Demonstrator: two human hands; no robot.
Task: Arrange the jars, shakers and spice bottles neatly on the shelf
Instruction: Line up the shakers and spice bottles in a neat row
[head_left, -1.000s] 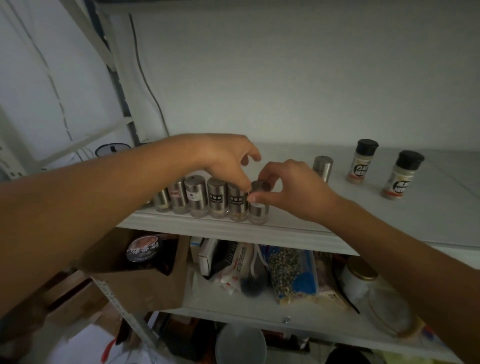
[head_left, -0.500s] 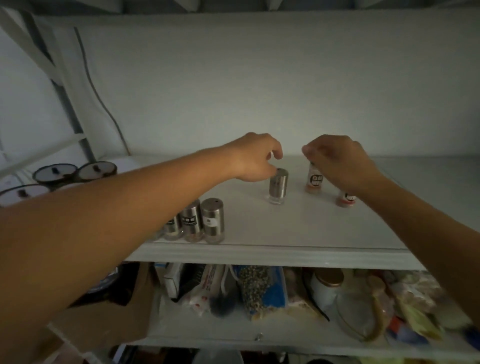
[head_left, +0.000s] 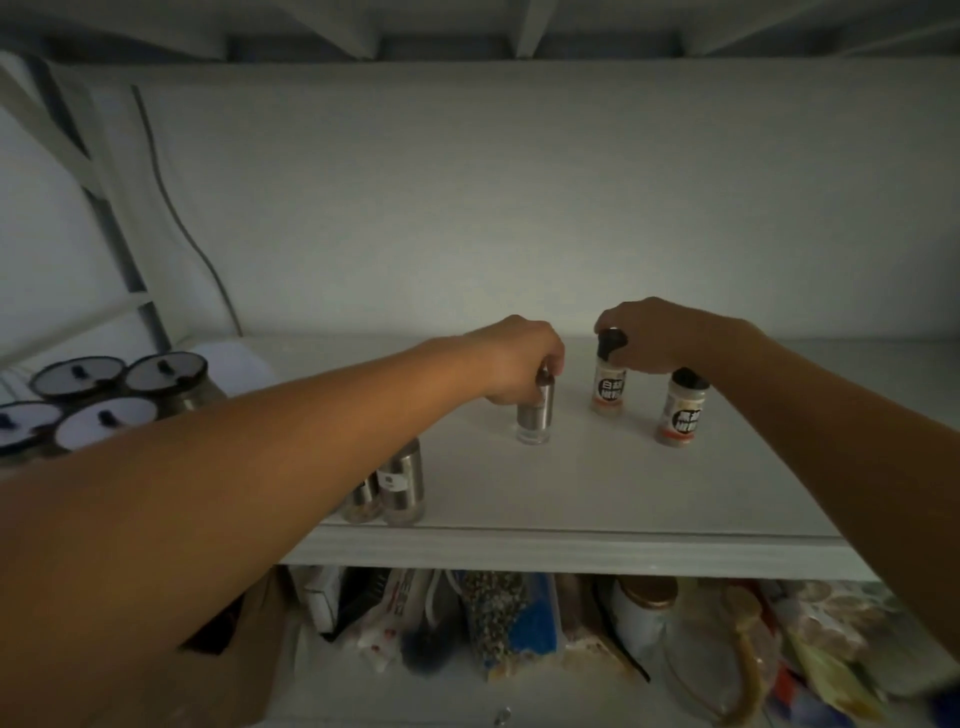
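Two hands have left the front row: left hand (head_left: 519, 358) now pinches the lone steel shaker (head_left: 535, 415) mid-frame. Right hand (head_left: 660, 335) fingers clamp a spice bottle (head_left: 609, 382) cap, so stragglers come next.

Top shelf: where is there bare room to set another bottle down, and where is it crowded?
Bare shelf lies along the front edge, right of the steel shakers and in front of the lone shaker in the left hand. The far right is also bare, beyond the two black-capped bottles. The left end is crowded with lidded jars.
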